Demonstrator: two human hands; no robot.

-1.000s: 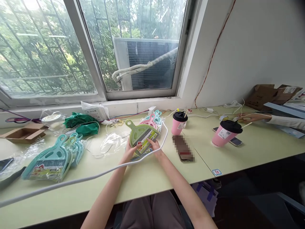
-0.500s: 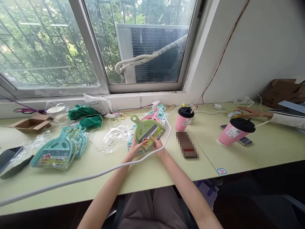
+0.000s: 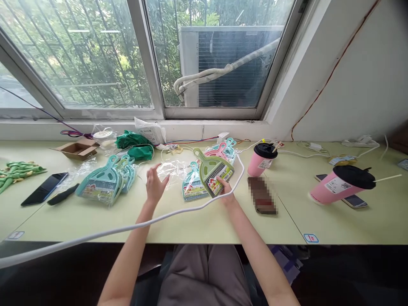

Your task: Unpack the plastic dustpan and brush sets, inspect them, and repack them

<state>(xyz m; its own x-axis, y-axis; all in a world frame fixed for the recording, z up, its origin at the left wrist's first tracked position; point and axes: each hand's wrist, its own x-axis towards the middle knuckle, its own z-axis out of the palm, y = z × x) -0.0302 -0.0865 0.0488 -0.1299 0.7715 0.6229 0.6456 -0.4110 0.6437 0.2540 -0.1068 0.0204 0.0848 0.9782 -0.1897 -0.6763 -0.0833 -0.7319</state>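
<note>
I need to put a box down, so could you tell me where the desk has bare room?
Bare desk runs along the near edge, below the white cable, and between the blurred item and the tilted pink cup. It is crowded under the window: teal dustpan sets, plastic wrap, green dustpan.

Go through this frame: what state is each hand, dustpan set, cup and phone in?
Left hand: open, raised by the clear plastic wrap.
Right hand: grip on the green dustpan set, tilted up.
Teal dustpan stack: wrapped, lying flat.
Near pink cup: lidded, leaning.
Far pink cup: lidded, upright.
Black phone: screen dark.
</note>
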